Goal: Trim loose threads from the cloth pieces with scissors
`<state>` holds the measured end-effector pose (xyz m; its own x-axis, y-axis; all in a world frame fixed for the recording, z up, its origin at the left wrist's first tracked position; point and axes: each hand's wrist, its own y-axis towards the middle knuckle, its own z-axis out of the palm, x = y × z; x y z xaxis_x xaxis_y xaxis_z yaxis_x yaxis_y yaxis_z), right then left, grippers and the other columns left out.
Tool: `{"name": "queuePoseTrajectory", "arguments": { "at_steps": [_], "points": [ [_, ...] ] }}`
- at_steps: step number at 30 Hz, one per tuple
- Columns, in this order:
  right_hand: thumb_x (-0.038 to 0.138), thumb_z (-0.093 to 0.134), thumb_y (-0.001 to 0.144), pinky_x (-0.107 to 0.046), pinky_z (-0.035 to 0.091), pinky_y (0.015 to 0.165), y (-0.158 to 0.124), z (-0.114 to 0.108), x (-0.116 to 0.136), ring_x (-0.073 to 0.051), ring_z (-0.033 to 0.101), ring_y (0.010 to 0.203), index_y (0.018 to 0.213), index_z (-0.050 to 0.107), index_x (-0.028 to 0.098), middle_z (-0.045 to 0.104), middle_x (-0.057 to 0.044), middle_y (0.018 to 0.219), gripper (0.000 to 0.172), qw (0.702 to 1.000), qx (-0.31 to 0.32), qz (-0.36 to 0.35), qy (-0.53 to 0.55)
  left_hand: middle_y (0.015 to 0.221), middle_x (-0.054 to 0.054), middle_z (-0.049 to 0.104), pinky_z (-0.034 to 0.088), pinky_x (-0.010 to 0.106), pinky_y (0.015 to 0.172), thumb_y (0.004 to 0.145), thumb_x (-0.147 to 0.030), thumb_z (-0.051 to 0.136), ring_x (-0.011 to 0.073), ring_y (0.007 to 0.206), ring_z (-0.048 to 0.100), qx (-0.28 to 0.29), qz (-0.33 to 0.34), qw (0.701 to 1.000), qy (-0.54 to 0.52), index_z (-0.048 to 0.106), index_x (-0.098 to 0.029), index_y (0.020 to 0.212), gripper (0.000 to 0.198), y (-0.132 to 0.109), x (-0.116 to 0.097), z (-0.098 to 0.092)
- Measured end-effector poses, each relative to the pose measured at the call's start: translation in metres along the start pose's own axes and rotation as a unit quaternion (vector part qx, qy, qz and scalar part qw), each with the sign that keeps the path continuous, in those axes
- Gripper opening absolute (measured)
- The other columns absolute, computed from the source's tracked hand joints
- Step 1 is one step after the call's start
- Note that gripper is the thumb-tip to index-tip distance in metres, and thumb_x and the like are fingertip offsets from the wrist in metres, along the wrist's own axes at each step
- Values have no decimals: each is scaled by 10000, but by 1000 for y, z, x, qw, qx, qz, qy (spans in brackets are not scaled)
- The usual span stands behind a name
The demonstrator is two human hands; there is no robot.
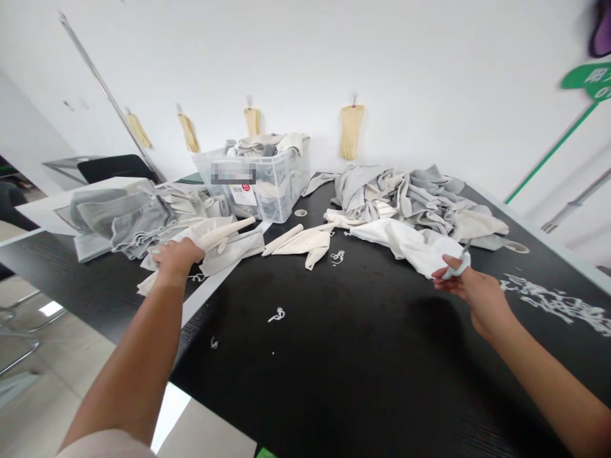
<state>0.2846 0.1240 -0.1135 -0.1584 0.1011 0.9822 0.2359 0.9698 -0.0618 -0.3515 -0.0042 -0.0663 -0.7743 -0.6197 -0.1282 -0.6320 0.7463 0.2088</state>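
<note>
Fingers of the left hand (177,253) touch pale cloth (219,236) at left, grip unclear; the right hand's (480,294) hold scissors (459,264). Loose threads (556,299) suggest some trimming done; 2 cloth piles (382,187) and a filled box (245,196) seem left.

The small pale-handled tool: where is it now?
In the head view, the tool is at the right, in the right hand, beside the white cloth and left of the white scraps.
</note>
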Motion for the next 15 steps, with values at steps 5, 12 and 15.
{"name": "queuePoseTrajectory", "arguments": {
  "at_steps": [5,12,15],
  "points": [
    [521,791,801,-391,571,742,-1,4,0,-248,703,671,693,789,165,778,-184,811,373,1000,9,2,9,1500,330,492,348,689,1089,830,-331,604,523,1412,420,-144,-10,989,23,558,-90,1434,651,-27,-53,16],
    [515,788,823,-370,576,709,-11,14,-6,-233,681,652,695,781,133,760,-165,762,403,999,49,-4,-9,1313,192,672,373,477,1153,991,-450,503,357,1331,531,0,222,975,-18,639,-177,1367,485,-36,-145,44],
    [544,774,842,-370,569,728,-13,16,-12,-236,684,670,700,785,135,764,-155,772,434,997,70,-24,-28,1291,174,672,379,465,1141,990,-491,522,341,1307,552,21,255,967,-15,635,-210,1393,505,-39,-169,58]
  ]
}}
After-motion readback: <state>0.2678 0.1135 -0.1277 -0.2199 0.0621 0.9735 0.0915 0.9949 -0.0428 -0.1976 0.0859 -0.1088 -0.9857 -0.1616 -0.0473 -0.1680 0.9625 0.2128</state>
